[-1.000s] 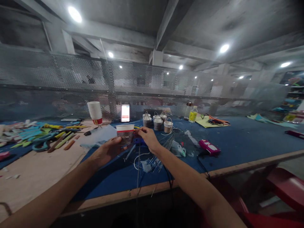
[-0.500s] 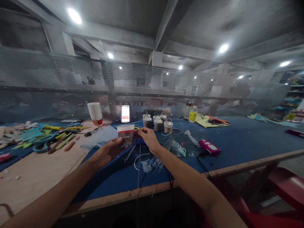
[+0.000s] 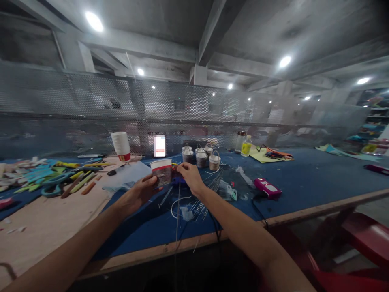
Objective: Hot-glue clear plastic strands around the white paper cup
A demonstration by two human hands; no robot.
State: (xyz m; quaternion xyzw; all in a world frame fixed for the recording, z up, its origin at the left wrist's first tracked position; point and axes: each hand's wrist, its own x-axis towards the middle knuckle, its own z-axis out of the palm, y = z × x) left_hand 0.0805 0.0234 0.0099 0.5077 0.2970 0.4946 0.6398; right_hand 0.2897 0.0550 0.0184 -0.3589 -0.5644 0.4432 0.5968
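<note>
A paper cup [image 3: 162, 173] with a white top, a red band and a dark brown wrap is held upright in my left hand [image 3: 143, 190], thumb on its near side. Just right of the cup, my right hand [image 3: 189, 174] has its fingers pinched together; what they hold is too small to make out. Small wrapped cups with handles [image 3: 214, 161] stand behind my right hand. Below the hands, thin wires [image 3: 206, 200] lie on the blue table [image 3: 139, 233].
At the left are a stack of paper cups [image 3: 120, 145], scissors [image 3: 56, 183] and coloured scraps. A lit phone [image 3: 160, 146] stands behind the held cup. To the right lie a magenta device [image 3: 267, 187] with a black cord, a yellow-labelled bottle [image 3: 246, 146] and yellow paper [image 3: 258, 155].
The hands and cup have stayed in nearly the same place. The yellow piece between the cup and my right fingers shows less than before. The whole view has shifted very slightly.
</note>
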